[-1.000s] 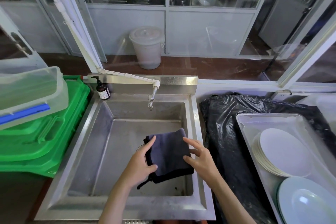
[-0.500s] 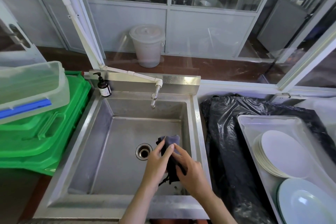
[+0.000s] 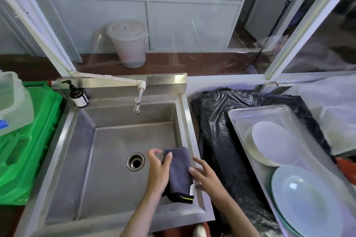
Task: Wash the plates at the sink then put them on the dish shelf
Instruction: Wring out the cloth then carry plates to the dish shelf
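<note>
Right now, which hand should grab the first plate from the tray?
Right hand: it's open beside the stack of white plates. Left hand holds the folded dark blue cloth.

The soap bottle (image 3: pixel 78 96) carries a label, but its print is too small to read.

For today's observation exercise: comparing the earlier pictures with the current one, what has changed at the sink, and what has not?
The dark cloth, spread open and then bunched between both hands, is now folded flat. The left hand keeps its grip with the thumb; the right hand has opened beside it. The plates, tap and soap bottle are unchanged.
</note>
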A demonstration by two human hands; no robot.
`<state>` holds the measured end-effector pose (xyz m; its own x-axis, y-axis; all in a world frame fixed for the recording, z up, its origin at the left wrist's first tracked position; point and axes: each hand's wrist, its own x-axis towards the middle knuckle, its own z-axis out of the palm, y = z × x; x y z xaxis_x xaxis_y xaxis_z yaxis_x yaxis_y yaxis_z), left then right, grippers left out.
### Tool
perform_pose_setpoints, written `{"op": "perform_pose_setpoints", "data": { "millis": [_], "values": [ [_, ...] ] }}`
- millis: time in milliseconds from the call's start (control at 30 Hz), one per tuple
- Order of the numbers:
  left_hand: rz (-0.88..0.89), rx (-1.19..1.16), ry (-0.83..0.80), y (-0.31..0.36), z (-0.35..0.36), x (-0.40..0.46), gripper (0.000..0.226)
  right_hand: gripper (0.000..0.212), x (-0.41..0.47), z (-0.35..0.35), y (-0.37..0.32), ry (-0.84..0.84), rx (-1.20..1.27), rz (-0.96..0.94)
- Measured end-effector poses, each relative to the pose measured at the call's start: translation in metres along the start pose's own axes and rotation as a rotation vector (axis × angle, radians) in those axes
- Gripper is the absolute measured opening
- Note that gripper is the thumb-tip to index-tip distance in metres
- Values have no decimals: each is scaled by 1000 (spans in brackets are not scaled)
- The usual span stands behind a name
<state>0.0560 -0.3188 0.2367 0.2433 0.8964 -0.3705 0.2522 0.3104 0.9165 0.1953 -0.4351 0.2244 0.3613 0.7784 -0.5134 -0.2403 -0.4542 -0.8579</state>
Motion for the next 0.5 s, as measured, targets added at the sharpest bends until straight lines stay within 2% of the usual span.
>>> {"op": "perform_pose_setpoints", "data": {
  "millis": [67, 167, 267, 367, 433, 500],
  "values": [
    [43, 57, -31, -5, 10, 2, 26, 48, -2, -7, 2, -38, 33, 37],
    [92, 110, -85, -13, 20, 4, 22, 44, 4, -21, 10, 0, -27, -9],
    [16, 78, -253, -23, 23, 8, 16, 39, 11, -36, 15, 64, -77, -47],
    [-41, 151, -431, -36, 24, 8, 18, 30, 14, -50, 27, 77, -213, -108],
    [-61, 208, -505, -46, 27, 8, 32, 30, 19, -58, 38, 39, -306, -124],
    [-110, 229, -535, -56, 28, 7, 51, 39, 24, -66, 46, 14, -363, -129]
  ]
}}
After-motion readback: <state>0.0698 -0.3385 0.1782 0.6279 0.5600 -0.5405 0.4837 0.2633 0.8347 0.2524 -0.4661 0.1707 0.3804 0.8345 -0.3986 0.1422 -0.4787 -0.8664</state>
